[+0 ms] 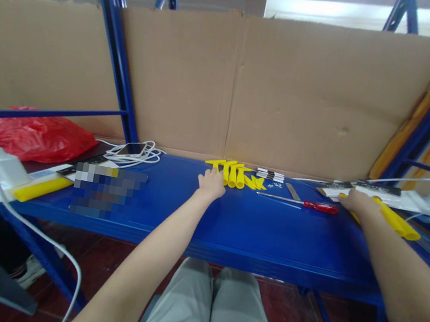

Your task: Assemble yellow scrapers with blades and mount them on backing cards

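Note:
Several yellow plastic pieces with tube-like stems and flat cross tops (241,178) stand in a row at the back of the blue shelf. At the left end of that row, my left hand (212,184) has its fingers closed around the stem of one such piece. Small flat yellow pieces (255,182) lie just right of the row. Farther right, my right hand (357,203) is closed over a yellow piece, mostly hidden by the hand. Longer yellow tubes (394,219) lie beside that wrist. Between the hands is a screwdriver (319,206) with a red handle.
Behind the blue shelf (268,237) stands a cardboard wall (312,100). Black-and-white strips (270,175) and a small metal strip (292,192) lie near it. A red plastic bag (40,136), a coiled white cable (137,154) and a yellow tube (43,189) are at left.

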{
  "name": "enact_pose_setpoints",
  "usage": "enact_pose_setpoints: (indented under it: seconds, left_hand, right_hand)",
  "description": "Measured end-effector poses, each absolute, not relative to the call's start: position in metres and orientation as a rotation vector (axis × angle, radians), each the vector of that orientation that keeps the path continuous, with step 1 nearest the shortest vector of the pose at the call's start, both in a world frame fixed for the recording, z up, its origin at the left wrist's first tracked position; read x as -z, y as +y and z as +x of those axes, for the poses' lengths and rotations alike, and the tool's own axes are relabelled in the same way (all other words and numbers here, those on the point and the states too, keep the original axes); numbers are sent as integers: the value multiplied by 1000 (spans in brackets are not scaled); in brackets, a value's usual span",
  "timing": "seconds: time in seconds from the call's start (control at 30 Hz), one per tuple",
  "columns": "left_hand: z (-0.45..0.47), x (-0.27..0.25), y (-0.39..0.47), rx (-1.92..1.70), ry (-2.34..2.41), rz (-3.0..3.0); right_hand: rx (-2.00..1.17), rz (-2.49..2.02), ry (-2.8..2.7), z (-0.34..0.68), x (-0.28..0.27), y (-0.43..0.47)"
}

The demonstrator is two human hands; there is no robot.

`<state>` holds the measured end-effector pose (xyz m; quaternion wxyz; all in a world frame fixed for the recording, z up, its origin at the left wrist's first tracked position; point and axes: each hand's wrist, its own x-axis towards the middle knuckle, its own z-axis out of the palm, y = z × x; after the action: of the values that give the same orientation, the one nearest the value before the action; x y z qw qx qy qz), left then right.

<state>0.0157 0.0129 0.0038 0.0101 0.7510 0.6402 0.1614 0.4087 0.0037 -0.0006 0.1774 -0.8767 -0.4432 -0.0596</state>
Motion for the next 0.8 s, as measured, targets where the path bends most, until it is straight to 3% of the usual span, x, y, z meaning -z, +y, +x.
enact_pose_setpoints:
  seconds: [0.13, 0.37, 0.8]
  left_hand:
    - [14, -2, 16, -324, 2010, 2314]
    - [11, -1, 20, -282, 2067, 2255]
    - [-11, 6, 57, -167, 2157, 2206]
  right_hand:
    - [98, -2481, -1250, 376, -21, -1]
    - [-37, -1852, -1124, 339, -7, 18]
    - [-25, -1787, -1279, 356, 19, 14]
